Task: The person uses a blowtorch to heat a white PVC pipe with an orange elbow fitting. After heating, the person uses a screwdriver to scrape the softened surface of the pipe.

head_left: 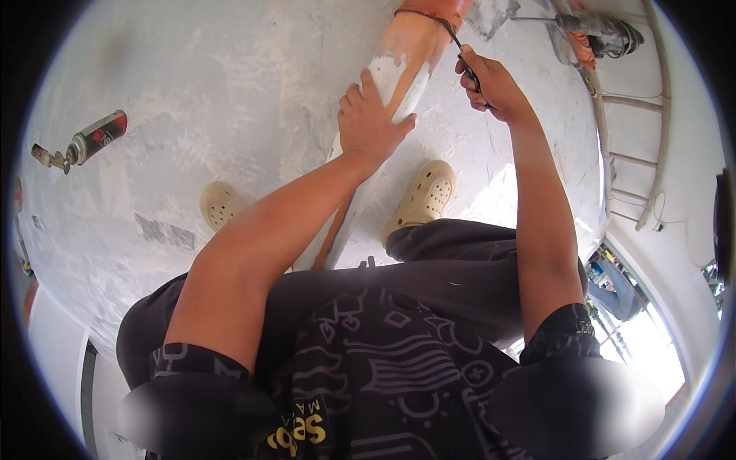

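Observation:
A long pipe, orange with smeared white paint, runs from between my legs toward the top of the view. My left hand is laid over its painted part, fingers on top and thumb across the right side, holding it. At the pipe's far end sits a darker orange collar. Closed around the black handle of a thin dark tool, my right hand is just right of the pipe. The tool's tip touches the collar's lower edge; its exact kind is hard to make out.
Left on the grey, paint-smeared floor lies a gas canister with a torch head. A power drill with a long bit is at the upper right, by a ladder. My beige clogs flank the pipe.

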`<state>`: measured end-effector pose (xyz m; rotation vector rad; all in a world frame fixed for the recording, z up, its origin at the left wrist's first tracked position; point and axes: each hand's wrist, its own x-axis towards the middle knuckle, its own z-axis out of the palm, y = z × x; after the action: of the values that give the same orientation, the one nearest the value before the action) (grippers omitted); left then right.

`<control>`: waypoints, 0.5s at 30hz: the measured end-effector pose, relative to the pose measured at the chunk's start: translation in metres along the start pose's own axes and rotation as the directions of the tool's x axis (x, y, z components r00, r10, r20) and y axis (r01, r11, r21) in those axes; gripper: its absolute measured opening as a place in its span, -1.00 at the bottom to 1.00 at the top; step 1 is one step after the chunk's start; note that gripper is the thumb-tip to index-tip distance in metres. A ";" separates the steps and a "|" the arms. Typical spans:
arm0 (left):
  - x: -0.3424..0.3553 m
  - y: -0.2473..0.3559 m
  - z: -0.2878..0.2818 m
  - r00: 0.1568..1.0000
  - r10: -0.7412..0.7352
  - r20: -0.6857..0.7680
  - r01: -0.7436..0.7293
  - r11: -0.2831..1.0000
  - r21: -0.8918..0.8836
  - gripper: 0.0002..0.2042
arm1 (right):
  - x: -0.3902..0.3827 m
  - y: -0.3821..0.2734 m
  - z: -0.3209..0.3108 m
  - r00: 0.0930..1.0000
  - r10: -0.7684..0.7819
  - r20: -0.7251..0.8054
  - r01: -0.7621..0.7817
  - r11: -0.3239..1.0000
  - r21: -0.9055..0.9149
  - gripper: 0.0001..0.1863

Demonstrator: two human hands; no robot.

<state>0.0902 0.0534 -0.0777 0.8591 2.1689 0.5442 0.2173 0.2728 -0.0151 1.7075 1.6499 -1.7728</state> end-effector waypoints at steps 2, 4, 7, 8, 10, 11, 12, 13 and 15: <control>0.000 -0.002 0.001 1.000 0.004 0.005 -0.004 1.000 -0.011 0.24 | 0.002 0.003 0.003 0.998 -0.047 -0.042 0.038 0.982 -0.186 -0.25; 0.001 -0.002 0.001 1.000 0.010 -0.005 -0.010 1.000 -0.006 0.24 | 0.005 0.004 0.000 0.969 -0.215 -0.121 0.135 0.874 -0.468 -0.23; 0.001 -0.001 0.000 1.000 0.012 -0.003 -0.012 1.000 -0.004 0.24 | 0.009 0.000 -0.007 0.887 -0.443 -0.133 0.171 0.581 -0.796 -0.19; -0.001 -0.001 -0.001 1.000 0.001 0.017 -0.001 1.000 -0.001 0.24 | 0.008 0.001 -0.004 0.931 -0.348 -0.113 0.176 0.695 -0.697 -0.20; -0.001 0.001 -0.002 1.000 0.003 0.000 -0.003 1.000 0.002 0.23 | 0.007 0.003 0.009 0.977 -0.188 -0.105 0.120 0.881 -0.457 -0.23; -0.001 0.001 -0.002 1.000 -0.008 0.010 0.008 1.000 0.000 0.23 | 0.003 0.007 0.017 0.997 -0.064 -0.042 0.059 0.992 -0.108 -0.28; -0.001 0.001 -0.001 1.000 0.002 -0.001 -0.002 1.000 0.007 0.23 | 0.002 0.012 0.031 0.999 -0.037 0.012 0.034 0.986 0.162 -0.30; 0.000 0.000 0.000 1.000 0.006 -0.003 -0.006 1.000 0.013 0.23 | 0.002 0.015 0.040 0.999 -0.036 -0.002 0.036 0.969 0.246 -0.31; -0.001 -0.002 0.003 1.000 0.009 -0.011 -0.008 1.000 0.013 0.23 | 0.004 0.020 0.051 0.998 -0.023 -0.052 0.032 0.981 0.193 -0.31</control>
<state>0.0924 0.0514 -0.0803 0.8743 2.1815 0.5413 0.2010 0.2286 -0.0431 1.8312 1.5723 -1.9777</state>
